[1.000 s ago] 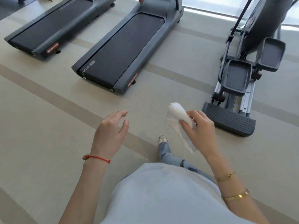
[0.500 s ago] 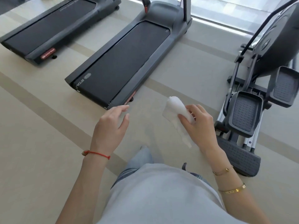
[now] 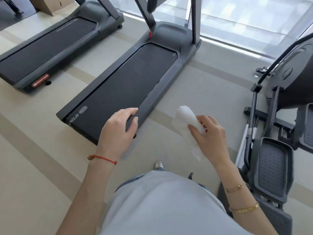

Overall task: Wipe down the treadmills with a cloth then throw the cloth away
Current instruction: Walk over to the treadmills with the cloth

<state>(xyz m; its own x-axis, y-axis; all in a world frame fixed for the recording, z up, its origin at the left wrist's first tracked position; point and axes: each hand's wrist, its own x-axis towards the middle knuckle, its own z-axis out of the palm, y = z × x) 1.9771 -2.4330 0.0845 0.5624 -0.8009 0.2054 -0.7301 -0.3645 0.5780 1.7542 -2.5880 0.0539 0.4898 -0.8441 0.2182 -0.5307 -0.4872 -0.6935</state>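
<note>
Treadmills lay ahead: a far treadmill at left, a near treadmill centre. The left hand hung loose and empty over its rear corner. The right hand pinched a white cloth, clear of any machine. Refolding it flat would probably wipe best.

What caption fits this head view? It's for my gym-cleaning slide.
Right hand holds a white cloth beside the nearer treadmill, left hand open.

The left hand hides the near treadmill's corner.
</note>
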